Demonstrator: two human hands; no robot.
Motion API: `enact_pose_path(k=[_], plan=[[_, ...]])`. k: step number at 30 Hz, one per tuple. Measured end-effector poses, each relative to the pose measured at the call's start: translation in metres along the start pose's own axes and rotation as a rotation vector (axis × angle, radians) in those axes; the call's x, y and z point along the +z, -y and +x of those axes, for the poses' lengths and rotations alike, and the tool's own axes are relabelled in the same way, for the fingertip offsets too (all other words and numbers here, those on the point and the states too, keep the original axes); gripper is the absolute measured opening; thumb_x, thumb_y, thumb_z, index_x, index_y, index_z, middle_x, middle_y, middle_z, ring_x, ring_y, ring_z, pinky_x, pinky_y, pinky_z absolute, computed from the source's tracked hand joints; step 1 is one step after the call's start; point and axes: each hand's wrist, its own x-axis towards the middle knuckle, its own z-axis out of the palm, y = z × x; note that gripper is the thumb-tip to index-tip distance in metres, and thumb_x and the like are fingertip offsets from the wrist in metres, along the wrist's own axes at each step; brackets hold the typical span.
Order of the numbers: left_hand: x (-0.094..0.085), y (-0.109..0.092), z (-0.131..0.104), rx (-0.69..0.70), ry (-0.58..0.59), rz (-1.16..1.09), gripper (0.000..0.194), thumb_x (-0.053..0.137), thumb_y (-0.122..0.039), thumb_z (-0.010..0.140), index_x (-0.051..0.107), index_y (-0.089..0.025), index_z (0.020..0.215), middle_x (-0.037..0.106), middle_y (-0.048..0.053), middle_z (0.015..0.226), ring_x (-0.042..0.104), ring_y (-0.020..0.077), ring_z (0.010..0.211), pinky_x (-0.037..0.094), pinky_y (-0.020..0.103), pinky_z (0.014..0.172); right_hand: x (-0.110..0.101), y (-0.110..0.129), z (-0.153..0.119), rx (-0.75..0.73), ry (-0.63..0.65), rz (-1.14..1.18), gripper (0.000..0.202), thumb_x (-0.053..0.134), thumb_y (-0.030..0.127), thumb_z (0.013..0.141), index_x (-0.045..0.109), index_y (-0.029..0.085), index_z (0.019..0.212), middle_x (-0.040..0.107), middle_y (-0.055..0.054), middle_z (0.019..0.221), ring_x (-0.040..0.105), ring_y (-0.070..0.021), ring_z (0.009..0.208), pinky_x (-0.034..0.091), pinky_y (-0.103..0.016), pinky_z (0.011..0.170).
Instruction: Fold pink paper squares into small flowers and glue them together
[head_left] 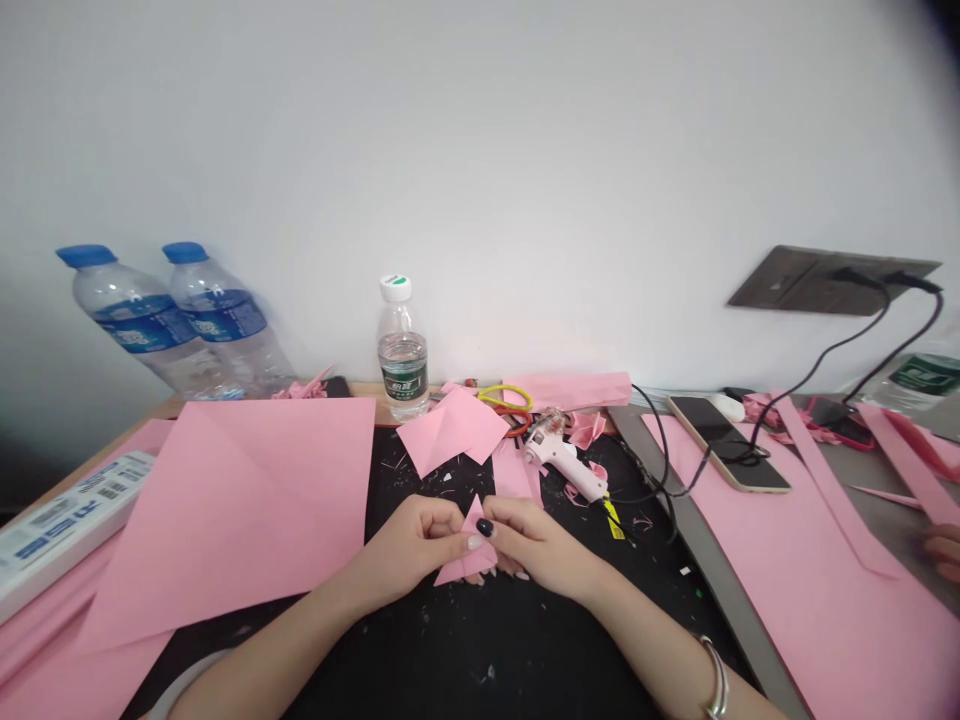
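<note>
On the black-topped table (442,655), a large pink sheet (262,490) lies at nine o'clock from the left hand (401,555) and right hand (551,550), which together pinch a small folded pink paper (457,571) between thumbs and fingers. Likely feather-light, crisp and easily creased, it calls for a gentle fingertip grip along its layered edges.

And here we have 2 clear bottles with blue caps (185,252) and blue labels (225,314), then 1 white-capped bottle (403,350), its label dark green; a pale pink glue gun (564,462), yellow-handled scissors (510,398), black cutting mat (480,660), and plain pink paper (255,500)!
</note>
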Motion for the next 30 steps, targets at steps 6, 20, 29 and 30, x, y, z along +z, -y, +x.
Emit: enact_pose_path(k=[6, 20, 29, 30], plan=[[0.002, 0.001, 0.0, -0.009, -0.035, 0.092, 0.026, 0.06, -0.036, 0.078, 0.057, -0.015, 0.063, 0.073, 0.005, 0.066, 0.065, 0.0173, 0.061, 0.042, 0.023, 0.054, 0.006, 0.0, 0.0, -0.064, -0.094, -0.27, 0.034, 0.037, 0.034, 0.093, 0.037, 0.02, 0.062, 0.043, 0.003, 0.056, 0.04, -0.0104, 0.052, 0.03, -0.023, 0.048], [0.009, -0.007, -0.002, 0.035, -0.102, 0.039, 0.028, 0.059, -0.04, 0.08, 0.054, -0.017, 0.066, 0.068, 0.002, 0.058, 0.066, 0.0189, 0.057, 0.045, 0.025, 0.054, 0.009, -0.001, 0.0, -0.115, -0.039, -0.244, 0.035, 0.036, 0.041, 0.095, 0.049, 0.017, 0.071, 0.056, 0.0, 0.067, 0.046, -0.0111, 0.057, 0.036, -0.023, 0.055], [0.008, -0.01, -0.003, 0.07, -0.104, 0.103, 0.027, 0.053, -0.04, 0.084, 0.057, -0.016, 0.072, 0.072, 0.003, 0.066, 0.068, 0.0193, 0.064, 0.048, 0.026, 0.061, 0.01, -0.002, 0.001, -0.162, -0.109, -0.209, 0.037, 0.035, 0.037, 0.095, 0.041, 0.019, 0.063, 0.049, 0.002, 0.059, 0.04, -0.0102, 0.051, 0.033, -0.023, 0.051], [0.007, -0.009, -0.003, 0.08, -0.111, 0.115, 0.027, 0.054, -0.04, 0.084, 0.057, -0.016, 0.07, 0.072, 0.003, 0.066, 0.068, 0.0193, 0.065, 0.048, 0.025, 0.061, 0.009, -0.003, 0.002, -0.166, -0.129, -0.237, 0.036, 0.037, 0.036, 0.095, 0.04, 0.019, 0.062, 0.048, 0.002, 0.058, 0.041, -0.0104, 0.052, 0.032, -0.023, 0.051]])
